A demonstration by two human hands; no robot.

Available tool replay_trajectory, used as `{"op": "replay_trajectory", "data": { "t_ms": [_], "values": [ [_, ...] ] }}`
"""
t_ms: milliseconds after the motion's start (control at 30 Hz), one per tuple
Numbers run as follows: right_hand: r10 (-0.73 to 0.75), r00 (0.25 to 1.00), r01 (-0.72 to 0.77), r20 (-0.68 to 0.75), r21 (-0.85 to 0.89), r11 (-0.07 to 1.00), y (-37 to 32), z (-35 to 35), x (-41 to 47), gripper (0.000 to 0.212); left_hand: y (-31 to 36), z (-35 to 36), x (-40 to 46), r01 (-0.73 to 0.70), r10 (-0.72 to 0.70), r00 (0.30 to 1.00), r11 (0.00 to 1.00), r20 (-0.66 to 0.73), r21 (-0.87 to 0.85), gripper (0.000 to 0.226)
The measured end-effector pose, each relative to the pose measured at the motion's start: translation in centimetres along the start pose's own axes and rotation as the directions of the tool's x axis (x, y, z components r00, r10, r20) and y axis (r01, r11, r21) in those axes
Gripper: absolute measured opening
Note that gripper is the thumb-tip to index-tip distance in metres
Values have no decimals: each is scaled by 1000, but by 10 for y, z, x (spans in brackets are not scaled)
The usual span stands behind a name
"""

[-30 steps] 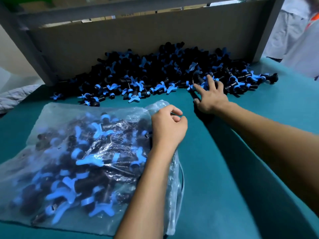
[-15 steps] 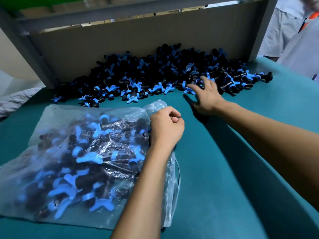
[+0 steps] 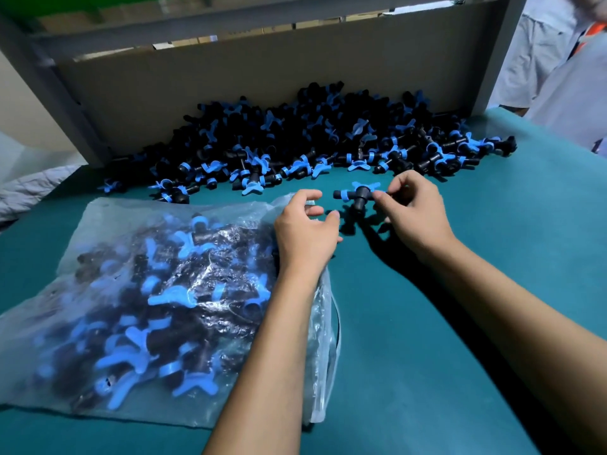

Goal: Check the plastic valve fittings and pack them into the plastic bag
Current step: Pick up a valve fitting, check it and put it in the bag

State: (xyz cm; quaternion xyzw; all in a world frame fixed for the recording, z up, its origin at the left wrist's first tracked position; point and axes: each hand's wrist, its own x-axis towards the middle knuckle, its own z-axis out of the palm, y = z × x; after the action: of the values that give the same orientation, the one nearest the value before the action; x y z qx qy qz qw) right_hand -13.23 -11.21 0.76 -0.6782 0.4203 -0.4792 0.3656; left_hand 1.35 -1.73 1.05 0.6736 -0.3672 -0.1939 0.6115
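Right hand (image 3: 417, 218) now pinches valve fitting (image 3: 358, 193); axis crosswise.

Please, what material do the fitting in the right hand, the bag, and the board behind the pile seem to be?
Fitting: looks like moulded plastic, a matt black body with blue collars and a blue winged handle.
Bag: thin clear plastic film; it wrinkles, glints, and shows the parts inside.
Board: probably cardboard, flat dull brown with a rough-cut top edge.
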Motion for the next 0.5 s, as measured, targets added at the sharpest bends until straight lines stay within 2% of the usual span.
{"op": "replay_trajectory", "data": {
  "t_ms": [67, 133, 233, 300, 367, 433, 500],
  "values": [
    [121, 984, -158, 130, 332, 930, 0, -2, -7, 17, 2, -1, 0, 25, -22, 998, 998, 62, -50, 30],
    [163, 959, -255, 230, 465, 847, 1, -6, -10, 7, 5, -1, -1, 69, -45, 989, 982, 141, -175, 24],
    [142, 947, -285, 288, 546, 788, 4, -9, -11, 9, 10, 0, -6, 157, -73, 968, 921, 238, -355, 8],
    [128, 941, -291, 313, 560, 776, 4, -10, -12, 19, 12, 1, -8, 219, -124, 961, 885, 246, -411, 2],
    [121, 937, -295, 327, 560, 774, 4, -11, -12, 25, 15, 1, -8, 289, -204, 952, 841, 227, -457, 14],
    [125, 934, -305, 334, 567, 765, 5, -12, -12, 23, 15, 0, -6, 326, -250, 944, 802, 214, -500, 25],
    [117, 932, -302, 343, 559, 772, 4, -12, -13, 23, 14, 1, -6, 311, -232, 948, 825, 220, -472, 20]
  ]
}}
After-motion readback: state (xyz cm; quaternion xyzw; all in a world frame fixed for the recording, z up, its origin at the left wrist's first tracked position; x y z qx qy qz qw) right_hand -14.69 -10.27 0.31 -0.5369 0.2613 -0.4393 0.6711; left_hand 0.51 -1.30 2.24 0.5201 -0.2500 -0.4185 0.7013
